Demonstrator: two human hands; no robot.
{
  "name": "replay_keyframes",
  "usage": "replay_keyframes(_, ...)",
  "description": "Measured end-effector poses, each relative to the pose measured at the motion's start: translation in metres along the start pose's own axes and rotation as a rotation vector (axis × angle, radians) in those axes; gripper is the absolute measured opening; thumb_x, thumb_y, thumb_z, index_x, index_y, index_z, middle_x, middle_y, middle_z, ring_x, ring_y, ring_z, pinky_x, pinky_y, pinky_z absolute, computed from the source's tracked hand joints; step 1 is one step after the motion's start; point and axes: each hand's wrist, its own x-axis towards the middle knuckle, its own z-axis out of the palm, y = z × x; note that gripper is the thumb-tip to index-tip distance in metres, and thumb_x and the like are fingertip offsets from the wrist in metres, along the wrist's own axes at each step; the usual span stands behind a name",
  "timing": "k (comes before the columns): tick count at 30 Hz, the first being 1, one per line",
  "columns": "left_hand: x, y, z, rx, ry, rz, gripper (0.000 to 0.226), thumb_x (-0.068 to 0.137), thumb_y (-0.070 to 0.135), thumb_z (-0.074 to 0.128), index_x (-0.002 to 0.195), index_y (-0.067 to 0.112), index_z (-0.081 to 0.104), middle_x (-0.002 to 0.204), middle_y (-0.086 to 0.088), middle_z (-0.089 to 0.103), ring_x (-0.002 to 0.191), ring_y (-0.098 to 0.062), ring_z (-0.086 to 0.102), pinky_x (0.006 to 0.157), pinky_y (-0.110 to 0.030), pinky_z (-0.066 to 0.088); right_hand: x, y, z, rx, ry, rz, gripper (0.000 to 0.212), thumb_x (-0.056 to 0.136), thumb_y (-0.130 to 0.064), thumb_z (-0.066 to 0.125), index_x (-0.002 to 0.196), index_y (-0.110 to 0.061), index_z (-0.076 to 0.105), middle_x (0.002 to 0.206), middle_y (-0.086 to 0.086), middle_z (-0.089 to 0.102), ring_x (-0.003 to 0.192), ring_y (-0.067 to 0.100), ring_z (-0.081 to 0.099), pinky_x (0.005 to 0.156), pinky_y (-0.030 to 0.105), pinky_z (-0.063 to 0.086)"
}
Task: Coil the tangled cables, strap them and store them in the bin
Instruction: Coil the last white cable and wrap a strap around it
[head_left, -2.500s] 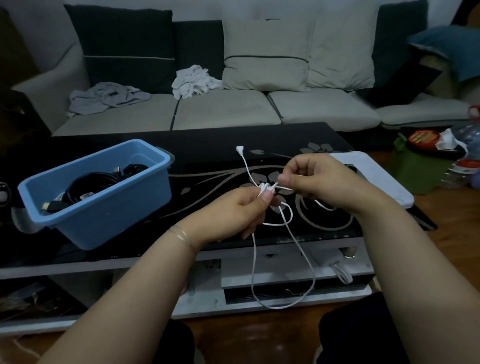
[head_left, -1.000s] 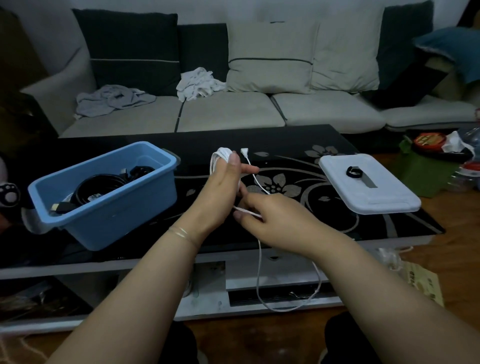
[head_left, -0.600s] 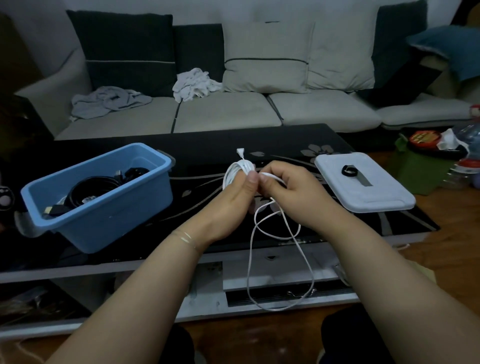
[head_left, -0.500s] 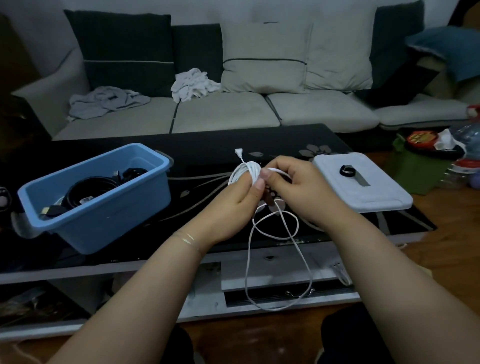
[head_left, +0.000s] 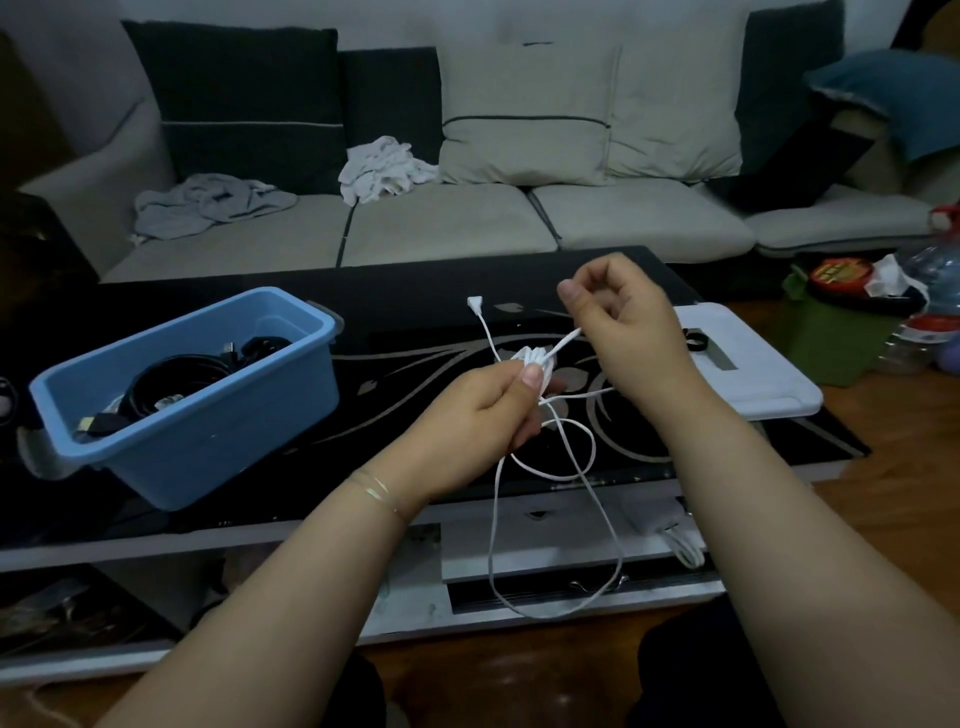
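A thin white cable (head_left: 550, 452) is partly wound into a small bundle pinched in my left hand (head_left: 483, 410) above the front of the black table. Its white plug end (head_left: 474, 302) sticks up behind the bundle, and a long loop hangs down past the table edge. My right hand (head_left: 623, 317) is raised to the right of the bundle, fingers closed on a taut strand that runs down to it. The blue bin (head_left: 208, 410) stands at the left of the table with coiled black cables (head_left: 171, 384) inside.
A white lid (head_left: 748, 374) with a small black strap ring (head_left: 696, 343) lies on the table's right side. The sofa with cushions and crumpled cloths runs behind the table. A green box with bottles and clutter sits on the floor at the right.
My right hand has lifted up and to the right, away from the left hand, drawing a strand of the white cable taut from the bundle. The left hand has stayed put with the bundle.
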Motion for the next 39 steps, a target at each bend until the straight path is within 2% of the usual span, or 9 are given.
replay_keyframes(4,0.001,0.006,0.003,-0.280,0.029,-0.039,0.049,0.103,0.034,0.028,0.114,0.000,0.060,0.055,0.002,0.040,0.046,-0.006,0.036,0.048,-0.018,0.031,0.002,0.010,0.011,-0.010,-0.005,0.025,0.017,0.093,-0.030,0.060,0.079,-0.024,0.052,0.050,-0.015,0.045,0.048,0.000,0.038,0.050,0.013,0.032)
replay_keyframes(7,0.002,0.007,-0.001,-0.475,0.053,-0.035,0.052,0.105,0.031,0.022,0.114,-0.004,0.059,0.053,0.001,0.037,0.041,-0.008,0.031,0.046,-0.023,0.026,0.003,0.019,0.021,-0.016,-0.029,0.090,0.025,0.094,-0.041,0.055,0.076,-0.024,0.053,0.056,-0.010,0.047,0.053,0.004,0.042,0.054,0.026,0.035)
replay_keyframes(10,0.004,0.006,-0.008,-0.791,0.088,-0.006,0.054,0.104,0.034,0.020,0.110,-0.002,0.060,0.050,0.004,0.038,0.038,-0.007,0.029,0.045,-0.020,0.027,-0.002,0.025,0.032,-0.309,-0.139,0.097,0.031,0.099,-0.045,0.040,0.077,-0.024,0.049,0.065,-0.007,0.054,0.062,0.016,0.050,0.060,0.034,0.034)
replay_keyframes(14,0.007,0.004,-0.029,-1.157,0.294,-0.017,0.056,0.101,0.036,0.017,0.110,-0.002,0.057,0.053,0.004,0.037,0.041,-0.007,0.030,0.049,-0.022,0.031,-0.022,0.013,0.055,-0.741,-0.308,-0.013,0.035,0.103,-0.038,0.027,0.112,-0.014,0.051,0.091,0.015,0.067,0.084,0.037,0.060,0.059,0.036,0.030)
replay_keyframes(19,0.005,-0.004,-0.053,-1.330,0.436,-0.029,0.053,0.098,0.035,0.024,0.122,-0.005,0.048,0.065,0.002,0.042,0.050,-0.009,0.036,0.060,-0.023,0.031,-0.040,-0.002,0.072,-0.734,-0.442,-0.190,0.026,0.102,-0.035,0.032,0.105,-0.014,0.048,0.088,0.016,0.066,0.081,0.039,0.059,0.058,0.037,0.030)
replay_keyframes(30,0.008,-0.002,-0.047,-1.006,0.493,-0.030,0.038,0.103,0.038,0.021,0.115,0.006,0.039,0.070,0.001,0.042,0.055,-0.012,0.039,0.059,-0.024,0.036,-0.045,-0.015,0.062,-0.651,-0.517,-0.193,0.020,0.098,-0.038,0.044,0.105,-0.026,0.058,0.078,-0.009,0.054,0.076,0.016,0.050,0.061,0.029,0.028)
replay_keyframes(34,0.013,0.001,-0.039,-0.818,0.531,-0.039,0.034,0.104,0.039,0.019,0.111,0.014,0.041,0.065,0.004,0.048,0.056,-0.012,0.042,0.063,-0.026,0.037,-0.043,-0.015,0.060,-0.651,-0.549,-0.213,0.021,0.097,-0.036,0.045,0.111,-0.025,0.056,0.095,-0.002,0.066,0.091,0.023,0.059,0.063,0.031,0.032)
replay_keyframes(37,0.013,-0.001,-0.034,-0.649,0.522,-0.029,0.035,0.104,0.041,0.020,0.091,0.023,0.048,0.060,0.008,0.051,0.062,-0.012,0.044,0.070,-0.028,0.038,-0.042,-0.017,0.058,-0.662,-0.563,-0.233,0.023,0.097,-0.036,0.045,0.112,-0.024,0.057,0.102,0.000,0.067,0.097,0.026,0.059,0.066,0.032,0.037)
replay_keyframes(39,0.012,-0.005,-0.033,-0.524,0.507,0.010,0.031,0.099,0.047,0.023,0.090,0.029,0.047,0.069,0.006,0.052,0.068,-0.014,0.045,0.077,-0.031,0.037,-0.043,-0.020,0.056,-0.659,-0.553,-0.235,0.023,0.097,-0.037,0.045,0.111,-0.025,0.058,0.102,-0.001,0.067,0.098,0.025,0.059,0.066,0.031,0.035)
